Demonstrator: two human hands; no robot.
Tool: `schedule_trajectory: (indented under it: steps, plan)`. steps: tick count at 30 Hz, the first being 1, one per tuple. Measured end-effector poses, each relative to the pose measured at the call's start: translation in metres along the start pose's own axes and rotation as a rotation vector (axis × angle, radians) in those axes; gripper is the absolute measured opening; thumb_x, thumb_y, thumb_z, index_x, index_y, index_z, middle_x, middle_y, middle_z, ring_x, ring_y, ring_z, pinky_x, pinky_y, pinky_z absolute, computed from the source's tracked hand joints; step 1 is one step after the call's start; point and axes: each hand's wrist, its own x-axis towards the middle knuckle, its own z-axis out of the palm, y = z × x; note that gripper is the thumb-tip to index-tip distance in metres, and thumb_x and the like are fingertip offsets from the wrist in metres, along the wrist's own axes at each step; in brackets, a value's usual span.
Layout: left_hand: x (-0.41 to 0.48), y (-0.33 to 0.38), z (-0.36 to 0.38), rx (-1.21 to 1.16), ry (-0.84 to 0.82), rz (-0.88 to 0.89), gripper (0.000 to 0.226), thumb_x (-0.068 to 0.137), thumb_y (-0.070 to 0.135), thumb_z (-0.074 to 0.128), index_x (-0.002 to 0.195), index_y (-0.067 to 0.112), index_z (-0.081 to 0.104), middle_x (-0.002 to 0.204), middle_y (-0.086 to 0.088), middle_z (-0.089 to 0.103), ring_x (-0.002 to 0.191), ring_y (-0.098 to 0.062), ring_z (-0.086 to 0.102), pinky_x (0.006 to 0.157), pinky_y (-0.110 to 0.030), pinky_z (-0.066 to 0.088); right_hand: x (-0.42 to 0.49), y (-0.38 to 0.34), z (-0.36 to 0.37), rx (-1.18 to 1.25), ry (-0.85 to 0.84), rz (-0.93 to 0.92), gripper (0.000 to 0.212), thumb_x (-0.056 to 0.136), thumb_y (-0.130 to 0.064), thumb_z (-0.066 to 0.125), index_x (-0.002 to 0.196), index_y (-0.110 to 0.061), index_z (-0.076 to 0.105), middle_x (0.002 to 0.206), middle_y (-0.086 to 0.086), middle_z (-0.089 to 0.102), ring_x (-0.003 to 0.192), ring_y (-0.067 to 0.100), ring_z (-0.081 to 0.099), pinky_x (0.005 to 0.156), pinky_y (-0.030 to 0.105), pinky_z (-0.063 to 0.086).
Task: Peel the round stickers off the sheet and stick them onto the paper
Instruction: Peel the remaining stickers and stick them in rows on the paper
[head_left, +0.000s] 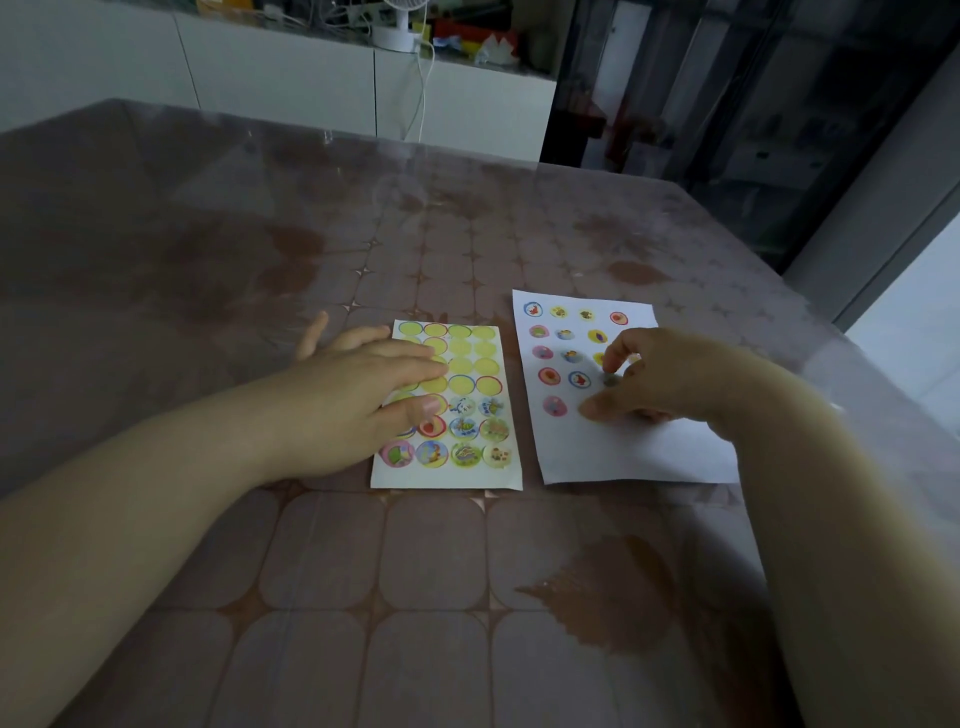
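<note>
Right grip (660, 375) pinching sticker (612, 380) over paper (623, 457), left grip (358, 395) flat, fingers straight, on sheet (447, 480)

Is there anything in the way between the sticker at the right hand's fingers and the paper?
Nothing visible is in the way. The right hand has the sticker right at the paper, on a bare spot beside other stickers.

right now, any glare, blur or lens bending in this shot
Head view: dim indoors, daylight brightening the right edge. Head view: soft glare on the table toward its far side. Head view: wide-angle bending curves the table edges and stretches the forearms. Head view: the sticker at the right hand is shadowed and blurry; the sticker sheet prints look sharper.
</note>
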Motion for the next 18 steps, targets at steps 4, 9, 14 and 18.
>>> schedule_trajectory:
  steps: [4,9,14,18]
  plan:
    - [-0.001,-0.001,0.001,-0.016,0.005,0.008,0.058,0.084,0.066,0.02,0.137,0.045,0.031,0.148,0.027,0.022,0.14,-0.001,0.003,0.112,-0.041,-0.016,0.001,0.003,-0.003,-0.006,0.005,0.014,0.041,0.061,-0.038,0.081,0.091,-0.026,0.055,0.087,-0.002,0.058,0.076,0.019,0.058,0.083,0.037,0.052]
    - [-0.001,0.0,-0.002,-0.011,0.015,-0.001,0.058,0.082,0.062,0.021,0.136,0.042,0.035,0.147,0.025,0.025,0.14,-0.002,0.004,0.113,-0.041,-0.014,0.002,0.007,-0.004,-0.015,0.006,-0.017,0.033,0.063,-0.034,0.081,0.084,-0.019,0.059,0.072,0.003,0.059,0.059,0.015,0.05,0.068,0.032,0.046]
    - [-0.004,0.002,-0.005,-0.046,0.033,0.023,0.067,0.069,0.06,0.028,0.132,0.041,0.041,0.144,0.025,0.029,0.139,-0.002,0.006,0.113,-0.039,-0.014,0.001,0.005,-0.003,-0.074,0.018,-0.062,0.026,0.067,-0.03,0.079,0.078,-0.017,0.059,0.068,0.001,0.057,0.056,0.014,0.049,0.063,0.029,0.044]
    - [-0.005,0.001,-0.006,-0.068,0.075,0.043,0.044,0.086,0.048,0.053,0.128,0.037,0.044,0.138,0.025,0.036,0.139,-0.001,0.008,0.112,-0.036,-0.014,-0.007,-0.009,0.006,-0.034,0.149,-0.233,0.014,0.077,-0.03,0.071,0.079,-0.019,0.063,0.067,-0.004,0.056,0.053,0.01,0.047,0.053,0.022,0.037]
